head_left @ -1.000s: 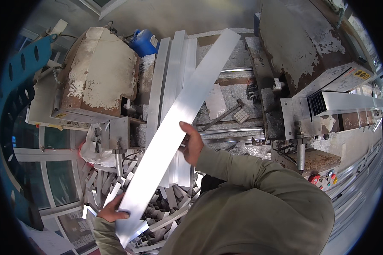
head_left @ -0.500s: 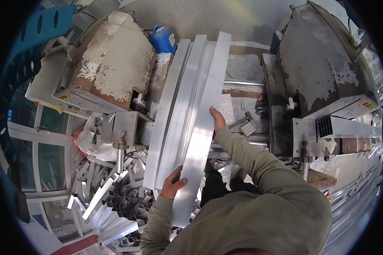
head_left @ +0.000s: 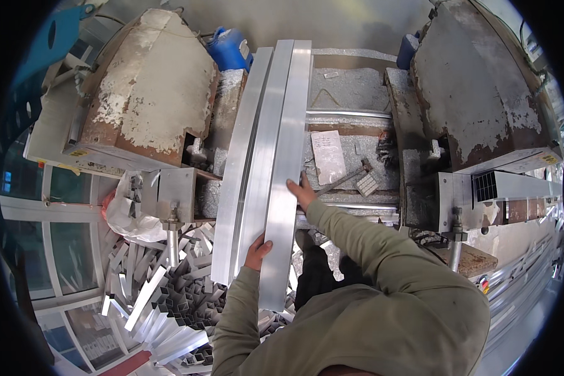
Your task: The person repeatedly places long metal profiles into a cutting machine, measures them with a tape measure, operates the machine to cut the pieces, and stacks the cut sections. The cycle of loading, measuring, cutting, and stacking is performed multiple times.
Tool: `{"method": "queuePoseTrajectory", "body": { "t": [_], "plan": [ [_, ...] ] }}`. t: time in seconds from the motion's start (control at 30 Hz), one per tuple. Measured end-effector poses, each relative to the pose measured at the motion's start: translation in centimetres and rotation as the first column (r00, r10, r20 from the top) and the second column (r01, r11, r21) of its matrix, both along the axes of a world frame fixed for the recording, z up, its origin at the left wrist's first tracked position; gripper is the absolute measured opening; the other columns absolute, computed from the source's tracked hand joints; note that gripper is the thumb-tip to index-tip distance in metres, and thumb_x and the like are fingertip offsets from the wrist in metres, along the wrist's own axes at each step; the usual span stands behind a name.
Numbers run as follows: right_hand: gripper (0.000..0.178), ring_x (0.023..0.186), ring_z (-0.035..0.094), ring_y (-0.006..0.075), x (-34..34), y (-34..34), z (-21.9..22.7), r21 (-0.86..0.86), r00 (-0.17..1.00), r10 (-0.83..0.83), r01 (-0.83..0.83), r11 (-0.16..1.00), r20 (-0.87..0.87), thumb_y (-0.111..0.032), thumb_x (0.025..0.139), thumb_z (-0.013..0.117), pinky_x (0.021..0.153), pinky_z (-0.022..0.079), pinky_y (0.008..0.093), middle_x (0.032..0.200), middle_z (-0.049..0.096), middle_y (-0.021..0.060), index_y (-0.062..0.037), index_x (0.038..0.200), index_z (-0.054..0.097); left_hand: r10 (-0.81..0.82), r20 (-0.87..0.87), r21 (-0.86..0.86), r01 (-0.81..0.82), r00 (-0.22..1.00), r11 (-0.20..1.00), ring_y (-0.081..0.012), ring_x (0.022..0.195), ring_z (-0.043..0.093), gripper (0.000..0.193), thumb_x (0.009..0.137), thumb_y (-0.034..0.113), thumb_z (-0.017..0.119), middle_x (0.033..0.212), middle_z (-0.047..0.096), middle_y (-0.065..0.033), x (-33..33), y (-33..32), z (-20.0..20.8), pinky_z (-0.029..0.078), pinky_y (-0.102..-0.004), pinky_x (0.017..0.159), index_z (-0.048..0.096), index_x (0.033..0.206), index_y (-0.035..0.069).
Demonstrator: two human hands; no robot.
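Three long silvery aluminium profiles lie side by side, running away from me: a left profile [head_left: 239,182], a middle profile [head_left: 262,156] and a right profile [head_left: 288,144]. Both hands grip the right profile, which sits close against the middle one. My left hand [head_left: 255,254] is wrapped round its left edge near the close end, thumb on top and the other fingers partly hidden. Farther along, my right hand [head_left: 302,192] closes on the right edge, thumb over the upper face.
Worn machine housings stand at the left [head_left: 153,88] and right [head_left: 482,88]. A blue jerrycan [head_left: 229,50] is behind. A paper sheet [head_left: 328,156] and a hammer-like tool [head_left: 351,177] lie right of the profiles. Metal offcuts [head_left: 182,301] heap up at lower left.
The right profile has shifted left, closing the gap to the middle one, and its near end has moved away from me. My right hand came left and nearer; my left hand went slightly farther.
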State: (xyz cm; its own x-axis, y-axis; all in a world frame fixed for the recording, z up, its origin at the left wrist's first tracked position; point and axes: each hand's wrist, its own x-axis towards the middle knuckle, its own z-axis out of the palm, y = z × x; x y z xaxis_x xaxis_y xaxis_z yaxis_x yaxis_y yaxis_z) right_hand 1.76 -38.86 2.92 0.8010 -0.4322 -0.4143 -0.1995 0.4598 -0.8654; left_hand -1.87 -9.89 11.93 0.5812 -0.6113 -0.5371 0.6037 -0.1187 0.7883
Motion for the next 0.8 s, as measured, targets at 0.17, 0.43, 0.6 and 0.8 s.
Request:
{"method": "queuePoseTrajectory", "body": {
  "t": [0.17,0.43,0.6,0.8],
  "plan": [
    [0.12,0.158,0.045,0.0367,-0.3,1.8,2.3,0.208,0.999,0.031,-0.025,0.978,-0.026,-0.044,0.097,0.085,0.129,0.039,0.0428,0.174,0.038,0.0292,0.005,0.177,0.01,-0.004,0.31,0.301,-0.095,0.951,0.949,-0.0271,0.143,0.06,0.065,0.113,0.026,0.064,0.155,0.064,-0.019,-0.5,1.5,0.4,0.044,-0.0396,0.123,0.046,0.165,-0.008],
    [0.109,0.157,0.047,0.0383,0.3,2.8,-0.5,0.213,0.989,0.063,-0.033,0.977,-0.132,-0.054,0.103,0.071,0.128,0.04,0.0437,0.172,0.043,0.0316,0.0075,0.175,0.018,0.332,0.323,0.175,-0.401,0.886,0.899,-0.0296,0.15,0.055,0.055,0.111,0.022,0.065,0.16,0.06,-0.0184,-9.0,2.0,9.5,0.048,-0.0444,0.12,0.055,0.159,-0.002],
    [0.102,0.153,0.051,0.0481,-3.2,3.7,1.9,-0.236,0.872,0.192,-0.323,0.916,-0.451,-0.063,0.101,0.066,0.127,0.041,0.0451,0.159,0.053,0.0404,0.014,0.164,0.041,0.033,0.468,0.288,-0.188,0.883,0.939,-0.0314,0.147,0.059,0.051,0.111,0.016,0.063,0.157,0.063,-0.0202,-10.7,1.8,8.2,0.045,-0.0449,0.124,0.057,0.157,-0.004],
    [0.087,0.153,0.053,0.0403,-14.5,0.7,8.9,-0.252,0.872,0.433,-0.483,0.839,-0.228,-0.057,0.11,0.06,0.128,0.041,0.0443,0.164,0.053,0.032,0.0069,0.166,0.043,-0.035,0.377,0.225,-0.055,0.925,0.973,-0.0299,0.144,0.061,0.05,0.111,0.013,0.063,0.155,0.064,-0.0203,-11.5,-1.4,5.6,0.046,-0.0437,0.123,0.055,0.157,-0.006]
  ]
}}
